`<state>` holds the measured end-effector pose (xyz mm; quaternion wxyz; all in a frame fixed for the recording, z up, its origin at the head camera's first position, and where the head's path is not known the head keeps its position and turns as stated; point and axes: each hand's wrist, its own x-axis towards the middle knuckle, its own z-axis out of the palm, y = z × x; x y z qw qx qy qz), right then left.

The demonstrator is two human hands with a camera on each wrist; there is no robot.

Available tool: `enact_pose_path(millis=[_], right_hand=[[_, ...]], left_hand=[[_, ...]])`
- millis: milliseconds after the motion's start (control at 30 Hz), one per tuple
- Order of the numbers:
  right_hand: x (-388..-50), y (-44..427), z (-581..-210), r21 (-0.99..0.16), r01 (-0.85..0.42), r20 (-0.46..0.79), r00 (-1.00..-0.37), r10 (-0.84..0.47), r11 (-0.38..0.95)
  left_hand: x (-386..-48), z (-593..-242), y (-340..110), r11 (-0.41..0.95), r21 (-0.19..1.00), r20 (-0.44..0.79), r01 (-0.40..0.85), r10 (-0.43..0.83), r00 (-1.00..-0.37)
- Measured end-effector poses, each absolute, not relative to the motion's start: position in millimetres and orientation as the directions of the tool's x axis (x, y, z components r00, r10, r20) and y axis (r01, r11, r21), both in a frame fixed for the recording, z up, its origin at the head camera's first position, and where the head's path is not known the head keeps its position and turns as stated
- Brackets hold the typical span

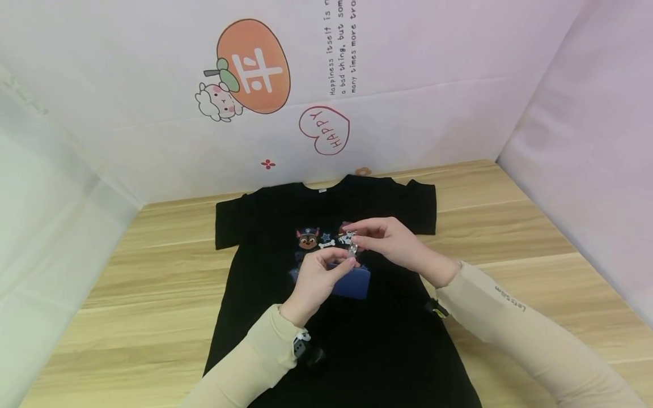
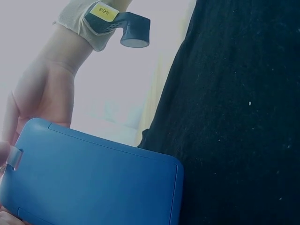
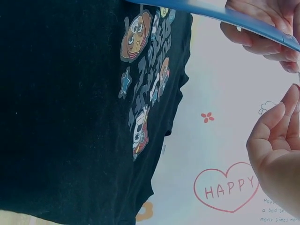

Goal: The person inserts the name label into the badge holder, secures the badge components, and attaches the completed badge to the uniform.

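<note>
My left hand pinches a blue badge holder near its top edge, thumb and fingers close together. In the left wrist view the holder is a flat blue case with rounded corners, a clear strap passing through its slot. My right hand pinches the small shiny clip at the strap's upper end. Fingers partly hide clip and strap. Edge-on in the right wrist view, the holder runs towards the left hand; the right hand is below it.
Beneath both hands a black T-shirt with a cartoon dog print lies spread on a wooden table. Printed white cloth hangs behind the table, with white cloth at both sides. Both wrists carry small cameras.
</note>
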<state>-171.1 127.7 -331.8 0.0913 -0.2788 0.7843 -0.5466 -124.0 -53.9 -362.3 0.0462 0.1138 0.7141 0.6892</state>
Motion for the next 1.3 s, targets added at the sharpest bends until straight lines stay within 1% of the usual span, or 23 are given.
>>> enact_pose_path(millis=[433,700,867,1300], right_hand=[[-167.9,128.3,-331.2,-0.888,-0.369,0.178,-0.826,-0.534,0.275],[-167.0,128.6,-331.0,-0.856,-0.399,0.186,-0.831,-0.525,0.328],[-167.0,128.3,-330.5,-0.844,-0.405,0.182,-0.832,-0.523,0.35],[-165.2,127.1,-329.0,-0.833,-0.423,0.193,-0.826,-0.529,0.357]], left_hand=[[-122.4,-361.5,-53.6,0.019,0.995,0.095,0.102,0.218,-0.971],[-122.8,-364.8,-51.3,0.008,0.995,0.094,0.098,0.194,-0.976],[-123.7,-365.2,-51.6,0.043,0.993,0.102,0.113,0.198,-0.975],[-124.5,-364.5,-52.4,0.144,0.979,0.112,0.142,0.201,-0.973]])
